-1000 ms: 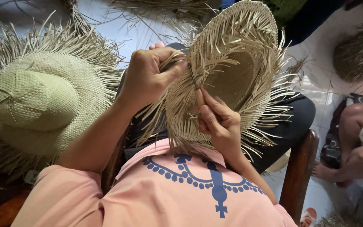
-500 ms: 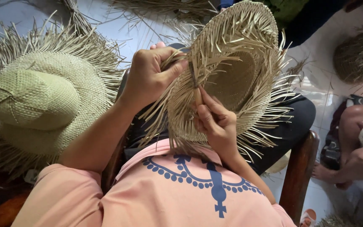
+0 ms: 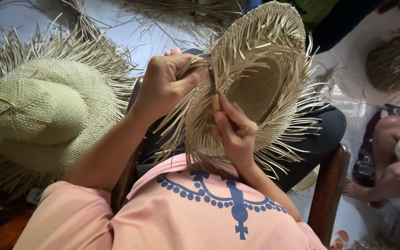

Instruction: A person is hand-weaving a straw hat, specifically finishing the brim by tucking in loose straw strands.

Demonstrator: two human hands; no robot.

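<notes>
Straw hat (image 3: 255, 88), unfinished and fringed with loose strands, sits tilted on the person's lap. Since a moment ago the right hand (image 3: 234, 132) has slid slightly up the brim, its grip closed on a thin tool (image 3: 215, 92); beyond, the left hand (image 3: 170, 83) stays clamped around brim strands.

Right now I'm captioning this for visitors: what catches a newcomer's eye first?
The half-woven straw hat at centre, loose strands fringing its brim, gripped by the left hand while the right hand works a small tool against the brim. At left lies a greenish woven hat, also fringed.
</notes>
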